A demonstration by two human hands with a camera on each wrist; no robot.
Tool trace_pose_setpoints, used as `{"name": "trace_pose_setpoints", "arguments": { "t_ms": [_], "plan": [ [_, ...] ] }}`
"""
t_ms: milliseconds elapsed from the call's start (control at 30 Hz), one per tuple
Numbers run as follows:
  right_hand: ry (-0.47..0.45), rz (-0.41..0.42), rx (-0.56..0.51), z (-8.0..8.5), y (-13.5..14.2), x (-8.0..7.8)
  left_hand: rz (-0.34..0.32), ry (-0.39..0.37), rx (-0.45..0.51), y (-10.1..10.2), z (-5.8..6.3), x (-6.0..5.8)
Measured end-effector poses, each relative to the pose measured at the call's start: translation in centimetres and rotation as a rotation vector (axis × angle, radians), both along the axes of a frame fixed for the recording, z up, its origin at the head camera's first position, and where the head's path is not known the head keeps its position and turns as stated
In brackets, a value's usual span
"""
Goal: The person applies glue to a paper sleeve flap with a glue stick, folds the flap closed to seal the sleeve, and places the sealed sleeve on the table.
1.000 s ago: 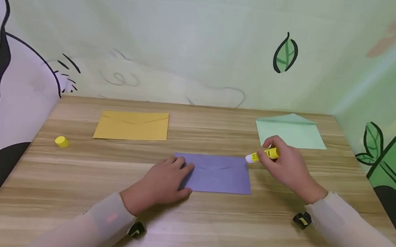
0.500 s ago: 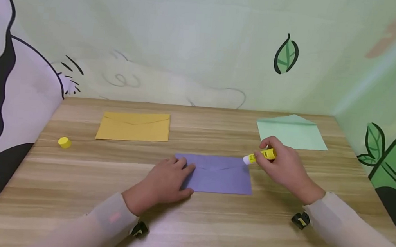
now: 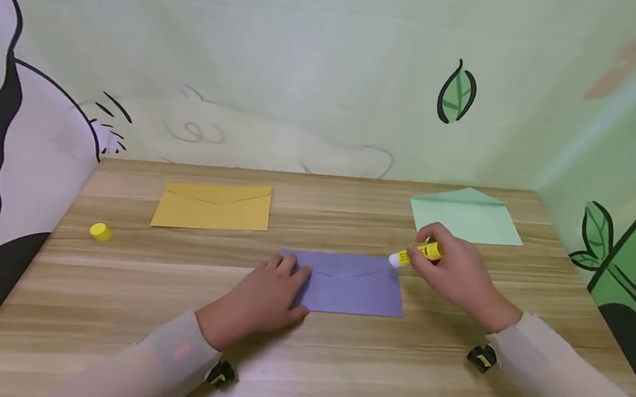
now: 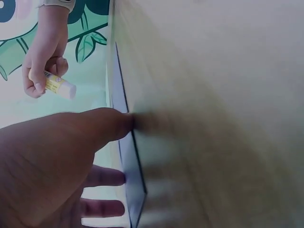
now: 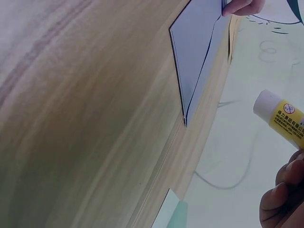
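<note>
A purple envelope (image 3: 352, 290) lies on the table, its flap folded down. My left hand (image 3: 261, 291) rests on the envelope's left end, fingers spread, thumb at the near edge; the left wrist view shows the thumb (image 4: 111, 124) at that edge. My right hand (image 3: 462, 271) grips a yellow glue stick (image 3: 418, 255), white end pointing left. In the head view that end overlaps the envelope's far right corner. From the right wrist, the glue stick (image 5: 285, 118) appears held up above the table, apart from the envelope (image 5: 197, 52).
A yellow envelope (image 3: 212, 208) lies at the back left, and a mint green envelope (image 3: 466, 221) with its flap raised at the back right. The yellow cap (image 3: 100, 232) sits on the table (image 3: 174, 280) at far left. A printed cloth wall (image 3: 307, 65) stands behind.
My right hand has shifted slightly left with the glue stick, bringing its white end over the purple envelope's far right corner. My left hand has stayed in place on the envelope.
</note>
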State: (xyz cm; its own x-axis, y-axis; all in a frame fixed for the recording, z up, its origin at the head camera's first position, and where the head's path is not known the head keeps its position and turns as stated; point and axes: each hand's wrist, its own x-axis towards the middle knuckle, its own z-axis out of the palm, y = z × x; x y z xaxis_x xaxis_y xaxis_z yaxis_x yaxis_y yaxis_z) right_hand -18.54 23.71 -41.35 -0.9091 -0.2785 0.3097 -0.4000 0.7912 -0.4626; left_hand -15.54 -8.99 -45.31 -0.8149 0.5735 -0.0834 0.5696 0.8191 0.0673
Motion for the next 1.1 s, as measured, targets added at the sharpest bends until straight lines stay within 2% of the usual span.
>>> {"name": "trace_pose_setpoints", "arguments": {
  "t_ms": [100, 233, 333, 567, 733, 967, 1100],
  "plan": [
    [-0.014, -0.002, -0.009, -0.2, 0.3, 0.1, -0.002, 0.037, 0.037, 0.0, -0.3, 0.1],
    [-0.024, -0.014, -0.006, -0.2, 0.5, 0.1, -0.083, 0.109, 0.053, -0.1, -0.2, 0.3],
    [-0.017, -0.010, 0.000, -0.3, 0.7, 0.2, -0.114, 0.119, 0.068, -0.1, -0.1, 0.4],
    [-0.014, -0.006, 0.002, -0.6, 0.7, 0.2, -0.085, 0.128, 0.110, 0.0, -0.3, 0.1],
    [-0.025, -0.008, 0.001, -0.5, 0.8, 0.3, -0.109, 0.162, 0.104, 0.0, -0.5, -0.7],
    [-0.024, -0.012, -0.006, -0.4, 0.9, 0.4, -0.129, 0.157, 0.076, -0.1, -0.6, -2.3],
    [-0.019, -0.008, -0.009, -0.3, 1.0, 0.4, -0.118, 0.136, 0.063, -0.2, -0.7, -3.5]
  ]
}}
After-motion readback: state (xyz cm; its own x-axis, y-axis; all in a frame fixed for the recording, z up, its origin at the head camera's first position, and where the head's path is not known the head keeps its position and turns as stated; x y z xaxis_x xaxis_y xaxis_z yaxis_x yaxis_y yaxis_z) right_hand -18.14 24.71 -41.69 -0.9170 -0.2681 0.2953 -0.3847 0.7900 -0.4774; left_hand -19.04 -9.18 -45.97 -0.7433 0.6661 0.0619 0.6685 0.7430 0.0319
